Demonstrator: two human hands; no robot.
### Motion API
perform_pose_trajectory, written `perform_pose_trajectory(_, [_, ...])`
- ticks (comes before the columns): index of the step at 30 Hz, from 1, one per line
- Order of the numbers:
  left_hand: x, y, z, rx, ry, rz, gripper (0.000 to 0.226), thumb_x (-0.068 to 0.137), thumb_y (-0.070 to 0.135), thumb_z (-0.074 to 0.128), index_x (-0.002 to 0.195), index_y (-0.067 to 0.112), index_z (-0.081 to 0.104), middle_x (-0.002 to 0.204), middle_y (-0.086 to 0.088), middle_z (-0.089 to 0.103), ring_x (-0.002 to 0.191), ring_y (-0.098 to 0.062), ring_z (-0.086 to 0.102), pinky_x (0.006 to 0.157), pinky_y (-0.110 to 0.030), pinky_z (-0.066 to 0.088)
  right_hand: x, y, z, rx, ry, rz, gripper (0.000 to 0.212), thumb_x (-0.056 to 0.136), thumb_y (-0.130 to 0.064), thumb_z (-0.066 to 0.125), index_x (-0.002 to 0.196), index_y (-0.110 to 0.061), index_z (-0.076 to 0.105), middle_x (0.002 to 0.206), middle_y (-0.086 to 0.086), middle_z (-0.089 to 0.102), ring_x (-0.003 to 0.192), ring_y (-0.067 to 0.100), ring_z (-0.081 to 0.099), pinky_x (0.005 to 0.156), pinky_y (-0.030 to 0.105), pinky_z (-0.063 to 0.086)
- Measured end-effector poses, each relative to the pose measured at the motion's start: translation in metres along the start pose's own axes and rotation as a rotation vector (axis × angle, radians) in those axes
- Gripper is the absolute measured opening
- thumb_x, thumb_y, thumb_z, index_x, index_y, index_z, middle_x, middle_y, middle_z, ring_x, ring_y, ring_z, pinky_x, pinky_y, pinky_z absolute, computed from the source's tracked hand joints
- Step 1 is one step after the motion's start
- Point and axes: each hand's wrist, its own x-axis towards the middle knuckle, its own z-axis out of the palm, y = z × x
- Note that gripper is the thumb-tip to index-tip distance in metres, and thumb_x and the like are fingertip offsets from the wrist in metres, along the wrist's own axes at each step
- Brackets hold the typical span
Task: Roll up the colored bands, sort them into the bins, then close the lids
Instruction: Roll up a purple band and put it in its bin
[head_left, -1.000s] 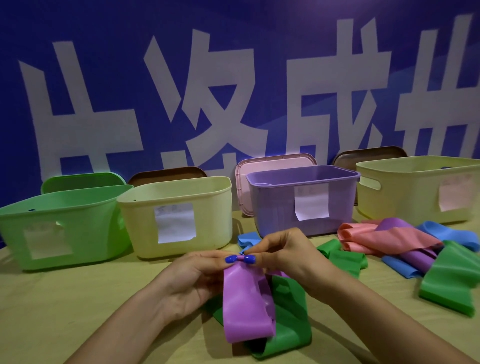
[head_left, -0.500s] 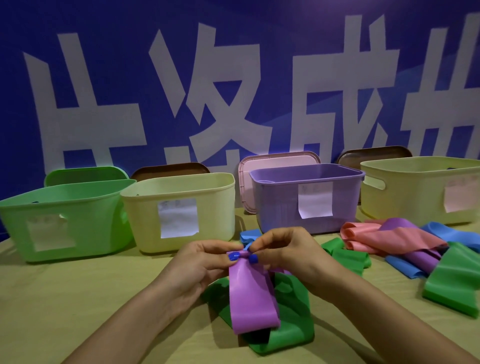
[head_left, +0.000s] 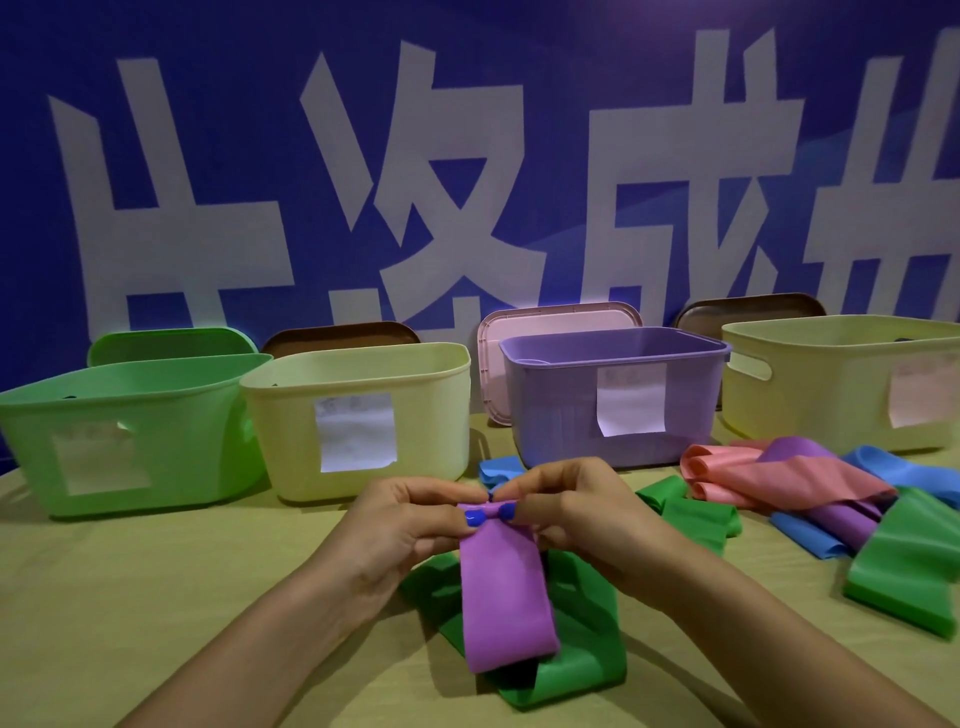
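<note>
Here, left hand (head_left: 410, 525) and right hand (head_left: 576, 512) both pinch the far end of the purple band (head_left: 506, 597), which lies over a green band (head_left: 582, 639).

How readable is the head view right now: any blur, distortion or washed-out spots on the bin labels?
Head view: wide-angle bend bows the green plastic bin at the left edge; the paper labels, such as the one on the pale yellow plastic bin, are too soft and washed out to read; dim bluish light. The purple rubber band, pinched by left hand and right hand, is sharp enough.
</note>
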Motion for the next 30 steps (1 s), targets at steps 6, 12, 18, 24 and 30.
perform_pose_trajectory(6, [-0.002,-0.001,0.005,-0.041,0.044,-0.005,0.022,0.07,-0.021,0.062,0.077,-0.002,0.068,0.074,-0.015,0.073,0.065,-0.017,0.07,0.055,-0.022,0.056,-0.002,-0.001,-0.003,0.183,-0.018,0.046,0.014,0.083,0.009,0.059,0.082,-0.001,0.069,0.081,0.012,0.067,0.07,0.016,0.063,0.055,0.018,0.052])
perform_pose_trajectory(12, [-0.003,-0.005,0.009,-0.022,0.098,-0.004,0.026,0.071,-0.019,0.062,0.064,0.005,0.072,0.07,-0.012,0.071,0.06,-0.018,0.068,0.05,-0.025,0.053,0.0,0.001,-0.002,0.12,-0.026,0.043,0.015,0.082,0.008,0.059,0.081,-0.003,0.069,0.09,0.015,0.065,0.081,0.022,0.06,0.065,0.023,0.05])
perform_pose_trajectory(18, [-0.005,-0.003,0.012,-0.05,0.088,0.069,0.032,0.071,-0.022,0.06,0.058,0.005,0.071,0.067,-0.012,0.07,0.058,-0.017,0.068,0.049,-0.021,0.052,-0.004,-0.007,-0.008,0.087,-0.073,0.044,0.017,0.084,0.006,0.055,0.079,-0.005,0.067,0.085,0.016,0.059,0.075,0.023,0.049,0.057,0.019,0.044])
perform_pose_trajectory(24, [-0.004,-0.008,0.019,-0.187,0.07,0.0,0.027,0.073,-0.024,0.054,0.071,-0.002,0.07,0.074,-0.017,0.071,0.061,-0.021,0.07,0.051,-0.023,0.055,-0.006,-0.007,-0.002,0.011,0.035,-0.015,0.019,0.084,0.001,0.058,0.07,-0.01,0.064,0.083,0.016,0.059,0.072,0.019,0.053,0.059,0.023,0.045])
perform_pose_trajectory(30, [-0.004,-0.002,0.013,-0.314,-0.054,-0.112,0.022,0.057,-0.014,0.06,0.072,-0.005,0.073,0.083,-0.023,0.072,0.068,-0.026,0.072,0.054,-0.026,0.058,-0.006,-0.007,-0.003,0.079,0.055,0.012,0.018,0.085,0.0,0.06,0.068,-0.006,0.065,0.065,0.004,0.058,0.062,0.012,0.053,0.055,0.02,0.045])
